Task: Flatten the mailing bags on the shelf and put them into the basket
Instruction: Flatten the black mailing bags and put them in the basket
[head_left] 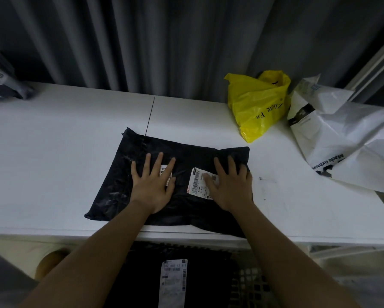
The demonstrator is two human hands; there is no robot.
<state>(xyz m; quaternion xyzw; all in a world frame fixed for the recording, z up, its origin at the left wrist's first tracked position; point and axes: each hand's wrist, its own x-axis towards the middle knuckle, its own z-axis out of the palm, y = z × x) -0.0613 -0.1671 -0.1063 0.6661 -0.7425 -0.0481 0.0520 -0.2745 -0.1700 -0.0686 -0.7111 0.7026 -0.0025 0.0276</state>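
Note:
A black mailing bag (120, 174) with white shipping labels lies flat on the white shelf (53, 152), its near edge at the shelf's front. My left hand (153, 185) presses palm-down on its middle, fingers spread. My right hand (230, 187) presses flat on its right part, partly covering a barcode label (195, 181). Below the shelf's front edge stands a dark basket (251, 287) with a black labelled bag (209, 281) lying in it. A crumpled yellow bag (256, 105) and a crumpled white mailing bag (346, 143) sit at the shelf's back right.
A grey curtain (164, 41) hangs behind the shelf. Another grey bag (2, 83) rests at the far left edge. A white frame post (378, 61) rises at the right.

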